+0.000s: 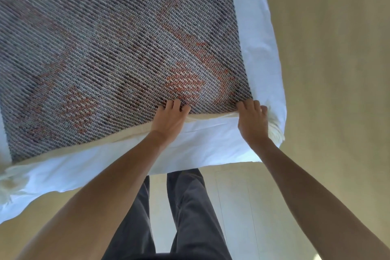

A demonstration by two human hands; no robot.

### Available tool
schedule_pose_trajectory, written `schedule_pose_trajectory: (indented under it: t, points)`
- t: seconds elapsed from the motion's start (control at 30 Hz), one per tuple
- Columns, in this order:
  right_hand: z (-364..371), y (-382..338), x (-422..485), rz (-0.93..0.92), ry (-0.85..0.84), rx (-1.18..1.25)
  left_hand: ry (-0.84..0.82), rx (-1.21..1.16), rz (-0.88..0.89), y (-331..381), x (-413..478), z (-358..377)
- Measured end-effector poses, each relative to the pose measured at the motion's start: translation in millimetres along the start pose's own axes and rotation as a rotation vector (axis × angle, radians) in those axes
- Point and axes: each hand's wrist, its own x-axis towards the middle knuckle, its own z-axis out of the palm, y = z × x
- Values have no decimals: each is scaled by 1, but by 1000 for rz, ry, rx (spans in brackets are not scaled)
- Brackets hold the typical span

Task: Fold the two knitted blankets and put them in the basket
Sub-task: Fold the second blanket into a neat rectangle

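I am gripping the near edge of the knitted blanket (pixel 118 48), spread flat on the bed (pixel 256 27), with my left hand (pixel 172 118) and right hand (pixel 252 120), fingers curling; folding is seemingly only beginning; the basket is not showing.

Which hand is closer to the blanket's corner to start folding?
Likely right. The right hand holds the blanket at its near corner; the left hand grips farther along the edge.

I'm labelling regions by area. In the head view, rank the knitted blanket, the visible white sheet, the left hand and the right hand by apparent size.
1. knitted blanket
2. white sheet
3. left hand and right hand: they look alike, so I leave them unranked.
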Motion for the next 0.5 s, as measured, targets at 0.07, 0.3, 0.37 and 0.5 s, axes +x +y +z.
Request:
schedule_pose_trajectory:
  t: [0.07, 0.3, 0.37, 0.5]
  points:
    - [-1, 3, 2, 3, -27, 58, -25, -31, 17, 2, -4, 1]
    - [-2, 10, -11, 44, -145, 356, -143, -135, 44, 0, 4, -3]
    - [-4, 11, 0, 203, -45, 513, -124, -171, 38, 4, 12, -10]
    - [-7, 10, 31, 479, -153, 677, -101, -309, -55, 14, 25, -22]
